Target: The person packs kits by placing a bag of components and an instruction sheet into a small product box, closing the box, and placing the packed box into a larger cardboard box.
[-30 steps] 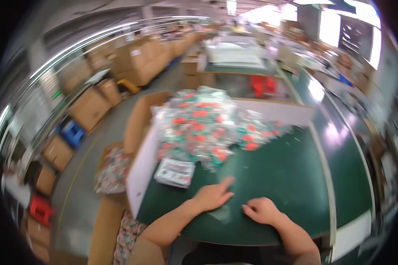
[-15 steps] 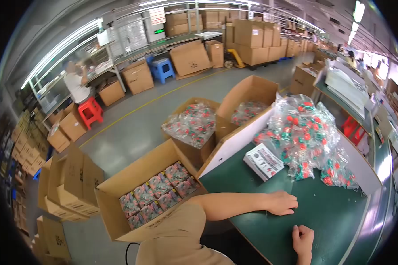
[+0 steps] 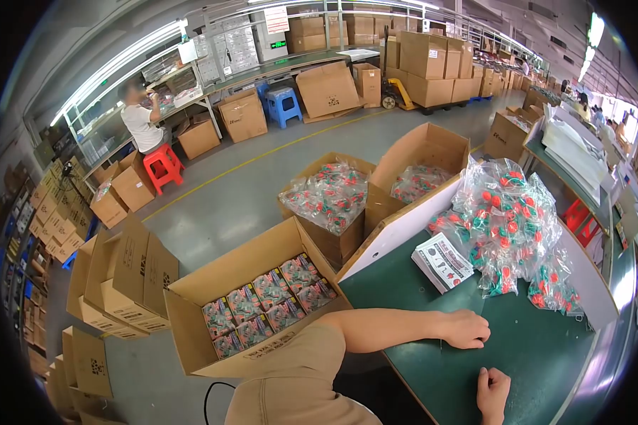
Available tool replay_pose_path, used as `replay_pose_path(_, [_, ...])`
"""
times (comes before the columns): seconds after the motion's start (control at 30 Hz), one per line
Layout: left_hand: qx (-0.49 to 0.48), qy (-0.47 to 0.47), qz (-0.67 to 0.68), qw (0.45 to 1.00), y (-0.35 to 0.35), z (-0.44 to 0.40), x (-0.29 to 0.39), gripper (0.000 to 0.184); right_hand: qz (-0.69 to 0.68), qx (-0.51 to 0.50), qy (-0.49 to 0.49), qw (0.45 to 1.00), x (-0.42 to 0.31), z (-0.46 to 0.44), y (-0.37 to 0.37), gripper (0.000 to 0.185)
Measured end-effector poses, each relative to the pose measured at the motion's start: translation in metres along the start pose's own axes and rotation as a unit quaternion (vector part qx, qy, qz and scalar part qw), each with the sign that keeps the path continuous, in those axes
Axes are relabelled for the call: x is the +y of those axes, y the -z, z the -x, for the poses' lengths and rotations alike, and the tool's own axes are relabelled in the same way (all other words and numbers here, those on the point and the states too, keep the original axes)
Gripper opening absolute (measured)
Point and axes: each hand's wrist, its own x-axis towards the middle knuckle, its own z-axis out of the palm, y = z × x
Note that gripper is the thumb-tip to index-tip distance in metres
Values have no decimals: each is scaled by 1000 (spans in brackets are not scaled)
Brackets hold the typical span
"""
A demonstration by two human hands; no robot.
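Observation:
My left hand (image 3: 466,330) lies on the green tabletop (image 3: 539,354), its fingers curled under, with nothing visible in it. Nearer to me, my right hand (image 3: 493,391) rests loosely closed on the same surface, and no object shows in it. Beyond my left hand is a stack of white printed leaflets (image 3: 442,262). To the right of that stack is a heap of clear plastic bags (image 3: 507,219) with red and green pieces inside. Beside my left arm, an open carton (image 3: 227,265) holds several small printed boxes (image 3: 271,287) in rows.
Behind the table's white side board (image 3: 397,227) are two open cartons with bagged pieces (image 3: 326,195). Folded-open cartons (image 3: 131,276) stand on the floor at left. A person (image 3: 142,120) sits on a red stool (image 3: 163,166) at a far bench. A yellow pallet jack (image 3: 400,93) stands near stacked cartons.
The whole view has shifted, so the scene appears farther right. Both hands stay in about the same place on the table, still curled.

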Motion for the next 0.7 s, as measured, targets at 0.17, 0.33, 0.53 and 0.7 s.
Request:
replay_pose_path(0.17, [10, 18, 7, 1000, 3, 2, 4, 15, 9, -1, 0, 1000, 0, -2, -2, 36])
replay_pose_path(0.33, [48, 24, 29, 998, -5, 1, 4, 14, 6, -3, 3, 1000, 2, 0, -1, 37])
replay_pose_path(0.53, [31, -14, -24, 999, -6, 2, -2, 14, 7, -12, 11, 1000, 2, -3, 0, 38])
replay_pose_path(0.7, [-6, -20, -23, 1000, 1, 4, 4, 16, 22, -6, 7, 1000, 0, -2, 1, 39])
